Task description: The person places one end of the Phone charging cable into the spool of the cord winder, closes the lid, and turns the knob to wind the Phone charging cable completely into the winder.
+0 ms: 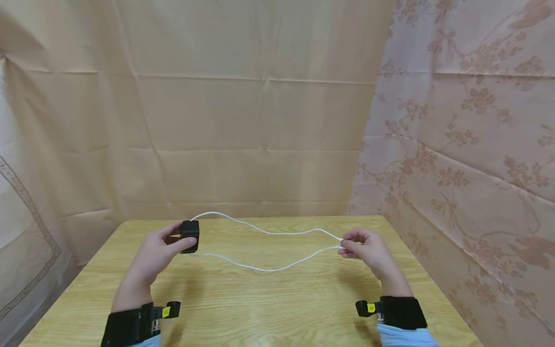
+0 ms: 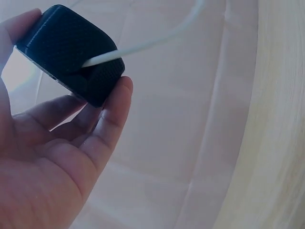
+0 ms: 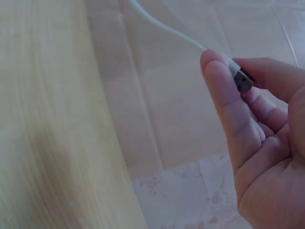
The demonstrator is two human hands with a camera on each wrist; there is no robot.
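Note:
My left hand [image 1: 158, 250] holds a small black box [image 1: 190, 236] between thumb and fingers, raised above the table. One thin white cable strand [image 1: 264, 232] leaves its top and another [image 1: 269, 270] leaves near its bottom. Both strands run slackly across to my right hand [image 1: 366, 250], which pinches their ends. Seen from the left wrist, the box [image 2: 71, 52] has a textured side with a slot where the cable [image 2: 143, 46] comes out. From the right wrist, a USB plug [image 3: 244, 80] with a metal tip shows between my thumb and fingers.
Beneath both hands lies a light wood-grain table [image 1: 269, 308]. A beige curtain [image 1: 243, 120] hangs behind its far edge, and a floral cloth [image 1: 468, 144] hangs along the right side. Each wrist wears a black band with a small camera [image 1: 172, 309].

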